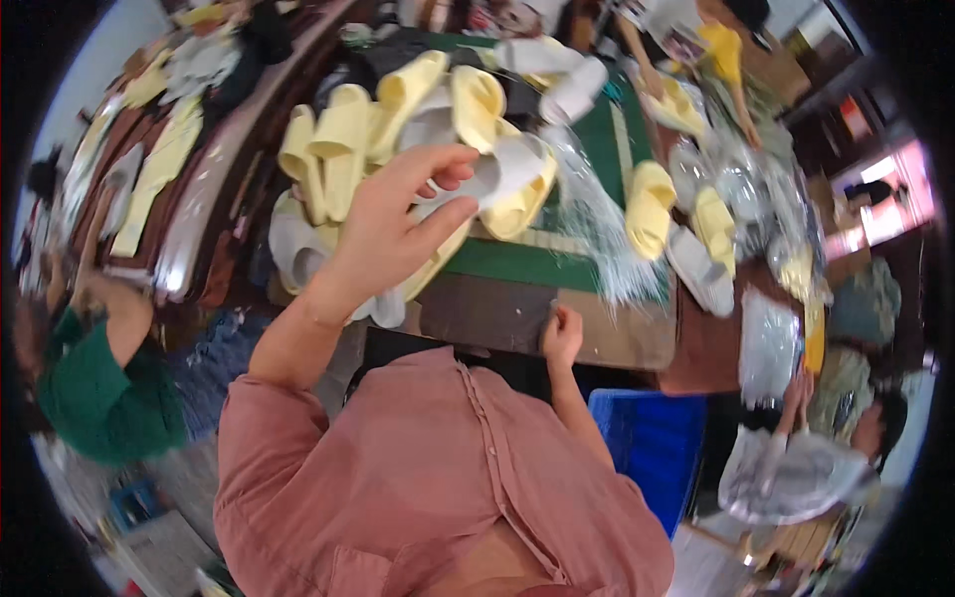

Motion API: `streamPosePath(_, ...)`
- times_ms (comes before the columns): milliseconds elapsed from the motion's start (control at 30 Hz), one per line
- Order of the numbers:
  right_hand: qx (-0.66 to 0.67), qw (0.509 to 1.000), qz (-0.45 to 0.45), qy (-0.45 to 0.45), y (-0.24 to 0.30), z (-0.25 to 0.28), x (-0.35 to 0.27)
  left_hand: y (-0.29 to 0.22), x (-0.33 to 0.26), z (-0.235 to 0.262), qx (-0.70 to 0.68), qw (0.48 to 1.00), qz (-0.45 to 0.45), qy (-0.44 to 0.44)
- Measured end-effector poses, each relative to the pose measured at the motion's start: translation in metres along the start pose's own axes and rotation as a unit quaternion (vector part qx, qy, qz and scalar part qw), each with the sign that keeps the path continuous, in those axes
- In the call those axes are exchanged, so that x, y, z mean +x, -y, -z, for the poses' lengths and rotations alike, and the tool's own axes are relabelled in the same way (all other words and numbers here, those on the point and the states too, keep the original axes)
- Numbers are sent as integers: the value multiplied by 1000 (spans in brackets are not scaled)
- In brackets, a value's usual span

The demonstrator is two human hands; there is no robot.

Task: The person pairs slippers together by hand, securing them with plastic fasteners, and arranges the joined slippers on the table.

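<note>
My left hand [418, 204] is raised over a heap of slippers, its fingers half curled and the thumb apart, with nothing visible between them. Just beyond its fingertips lies a pale grey slipper [515, 167], partly over a yellow one. Another yellow slipper [477, 104] stands farther back, and several more yellow and grey ones are piled to the left. At the table's front edge, my right hand [562, 336] is closed with its fingers folded in. Whether it holds anything is hidden.
A bundle of clear plastic [602, 224] lies on the green mat [487, 261]. Right of it are a yellow slipper [650, 211] and a grey slipper [700, 269]. A blue crate [637, 408] stands below the table. Other people work at the left, right and far side.
</note>
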State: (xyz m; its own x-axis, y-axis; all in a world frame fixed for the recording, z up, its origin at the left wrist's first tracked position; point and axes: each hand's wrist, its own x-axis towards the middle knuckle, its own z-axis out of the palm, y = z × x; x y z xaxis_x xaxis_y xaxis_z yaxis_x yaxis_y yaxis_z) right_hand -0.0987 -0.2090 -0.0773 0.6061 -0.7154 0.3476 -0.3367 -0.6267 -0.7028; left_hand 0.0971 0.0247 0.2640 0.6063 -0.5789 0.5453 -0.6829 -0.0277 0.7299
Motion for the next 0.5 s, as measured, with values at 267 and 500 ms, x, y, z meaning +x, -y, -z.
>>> streamPosePath(267, 156, 977, -98, -107, -14, 29, 62, -108, -12, -18, -126, 944, -304, 32)
streamPosePath(500, 286, 918, -238, -141, -76, 62, 176, -127, -4, -23, -335, 835, -421, 112)
